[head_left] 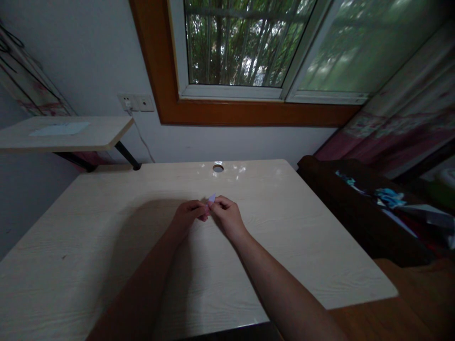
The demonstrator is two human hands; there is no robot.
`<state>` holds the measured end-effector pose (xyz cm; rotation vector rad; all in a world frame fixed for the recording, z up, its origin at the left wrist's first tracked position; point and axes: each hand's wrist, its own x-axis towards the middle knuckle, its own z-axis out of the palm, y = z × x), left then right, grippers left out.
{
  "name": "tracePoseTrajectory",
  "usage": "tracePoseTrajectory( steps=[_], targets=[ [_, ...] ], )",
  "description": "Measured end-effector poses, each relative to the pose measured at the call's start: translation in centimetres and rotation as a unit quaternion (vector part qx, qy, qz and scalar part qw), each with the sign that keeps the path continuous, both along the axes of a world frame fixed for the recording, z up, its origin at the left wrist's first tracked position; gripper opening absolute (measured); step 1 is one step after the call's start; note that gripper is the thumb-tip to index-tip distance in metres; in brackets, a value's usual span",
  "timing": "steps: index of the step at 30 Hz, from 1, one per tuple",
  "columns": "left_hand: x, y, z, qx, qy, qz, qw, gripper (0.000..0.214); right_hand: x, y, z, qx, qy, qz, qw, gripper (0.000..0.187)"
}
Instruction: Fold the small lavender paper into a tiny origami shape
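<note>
My left hand [188, 213] and my right hand [227, 211] meet close above the middle of the table. Between their fingertips is a small pale lilac piece [212, 198] that looks like folded paper, with a pointed tip sticking up. The right thumb and fingers pinch it from the right. On the other side, the left thumb and index finger are pressed together at its pinkish lower end. Fingers hide most of the piece, so its full shape cannot be made out.
The wooden-topped table [284, 222] has a round cable hole [218, 168] near its back edge. A raised shelf [106, 132] with a pale sheet [60, 129] stands at the left. Beyond the right edge, dark furniture [341, 203] holds a blue crumpled item [389, 197].
</note>
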<state>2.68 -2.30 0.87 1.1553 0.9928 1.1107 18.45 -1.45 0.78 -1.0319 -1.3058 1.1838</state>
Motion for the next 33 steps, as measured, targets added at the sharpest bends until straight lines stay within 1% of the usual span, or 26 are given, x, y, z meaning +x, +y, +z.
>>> tracePoseTrajectory(
  steps=[4, 11, 16, 21, 26, 30, 33],
  targets=[
    [-0.1, 0.09, -0.35, -0.001, 0.002, -0.007, 1.0, 0.017, 0.07, 0.05, -0.24, 0.004, -0.017, -0.015, 1.0, 0.02],
    [0.0, -0.05, 0.17, -0.01, 0.002, -0.016, 1.0, 0.016, 0.08, -0.35, 0.2, 0.02, -0.031, -0.03, 0.999, 0.019],
    [0.0, -0.04, 0.27, -0.015, 0.002, -0.02, 1.0, 0.015, 0.02, -0.36, -0.06, 0.012, -0.009, -0.027, 1.0, 0.018],
    [0.03, -0.06, 0.13, -0.017, 0.011, -0.015, 1.0, 0.015, 0.02, -0.18, -0.33, 0.009, 0.004, -0.03, 1.0, 0.018],
    [0.07, -0.03, -0.15, -0.004, 0.012, -0.01, 1.0, 0.015, 0.0, 0.05, -0.45, 0.007, 0.011, -0.026, 1.0, 0.019],
    [0.18, 0.05, -0.08, -0.005, 0.009, 0.0, 1.0, 0.021, -0.03, 0.14, -0.46, 0.001, 0.025, -0.031, 0.999, 0.018],
    [0.36, 0.07, 0.13, -0.005, 0.008, 0.021, 1.0, 0.024, -0.08, 0.14, -0.37, 0.004, 0.03, -0.017, 0.999, 0.02]
  ],
)
